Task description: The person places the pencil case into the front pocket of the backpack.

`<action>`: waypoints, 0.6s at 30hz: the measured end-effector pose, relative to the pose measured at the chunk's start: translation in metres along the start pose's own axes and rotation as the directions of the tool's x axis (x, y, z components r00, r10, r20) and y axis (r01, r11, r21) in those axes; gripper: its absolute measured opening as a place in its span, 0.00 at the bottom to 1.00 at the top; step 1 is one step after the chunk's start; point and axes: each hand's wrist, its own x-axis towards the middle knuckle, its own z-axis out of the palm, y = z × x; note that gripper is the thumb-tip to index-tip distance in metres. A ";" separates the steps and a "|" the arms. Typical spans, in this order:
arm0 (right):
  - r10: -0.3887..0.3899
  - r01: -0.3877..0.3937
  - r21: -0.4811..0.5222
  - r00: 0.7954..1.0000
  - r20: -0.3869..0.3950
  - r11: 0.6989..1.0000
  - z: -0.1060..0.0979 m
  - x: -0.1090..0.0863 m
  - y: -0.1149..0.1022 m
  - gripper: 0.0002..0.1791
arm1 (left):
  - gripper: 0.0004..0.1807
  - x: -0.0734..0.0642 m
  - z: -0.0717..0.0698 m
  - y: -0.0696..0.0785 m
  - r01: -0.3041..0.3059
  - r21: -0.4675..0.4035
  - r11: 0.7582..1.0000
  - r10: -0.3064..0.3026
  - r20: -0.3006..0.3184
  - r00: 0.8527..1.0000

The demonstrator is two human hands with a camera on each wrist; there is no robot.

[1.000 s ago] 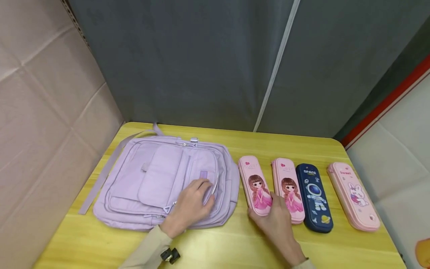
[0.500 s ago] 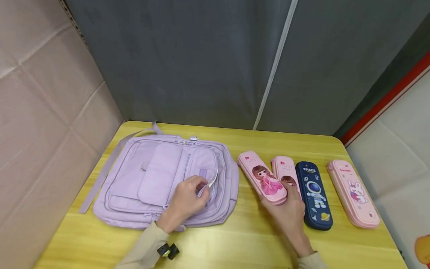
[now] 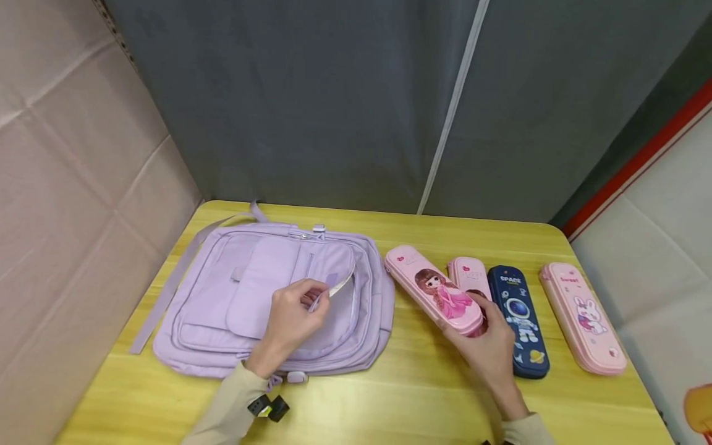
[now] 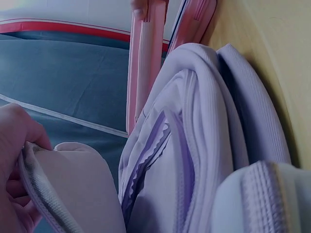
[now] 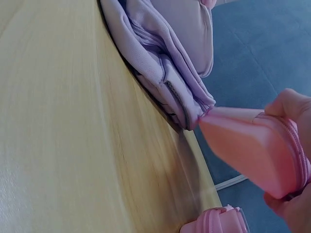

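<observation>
A light purple backpack (image 3: 206, 293) lies flat on the table's left half. My left hand (image 3: 292, 318) pinches the unzipped edge of its front pocket flap (image 4: 77, 189) and holds it lifted; in the left wrist view the pocket gapes below. My right hand (image 3: 488, 349) grips the lower end of a pink pencil case (image 3: 414, 275) with a girl in a pink dress on its lid. In the right wrist view this case (image 5: 243, 145) is raised off the table, its far end right at the backpack's side. A matching pink case (image 3: 467, 272) lies partly hidden behind it.
Right of the hands lie a dark blue astronaut pencil case (image 3: 525, 334) and a pink rabbit one (image 3: 584, 318). A strap (image 3: 167, 303) trails off the backpack's left side. A grey curtain (image 3: 306, 111) hangs behind the yellow table (image 3: 367, 408).
My right hand has lifted the girl pencil case, tilted it and shifted its lower end rightward. My left hand has pulled the pocket edge up and to the left, widening the opening.
</observation>
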 end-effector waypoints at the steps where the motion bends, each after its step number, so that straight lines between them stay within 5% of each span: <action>1: -0.008 0.008 0.009 1.000 0.007 1.000 0.000 0.000 0.000 0.41 | 0.05 0.001 -0.001 0.000 -0.002 0.002 1.000 0.002 -0.012 1.000; 8: -0.004 -0.002 0.121 0.999 0.050 0.993 -0.003 0.001 0.003 0.42 | 0.07 0.003 -0.007 -0.003 -0.035 -0.018 0.999 0.033 -0.109 0.993; 18: -0.041 0.023 0.288 0.998 0.057 0.957 -0.004 -0.002 -0.001 0.42 | 0.04 0.010 -0.022 -0.001 0.006 0.008 1.000 -0.004 -0.189 0.982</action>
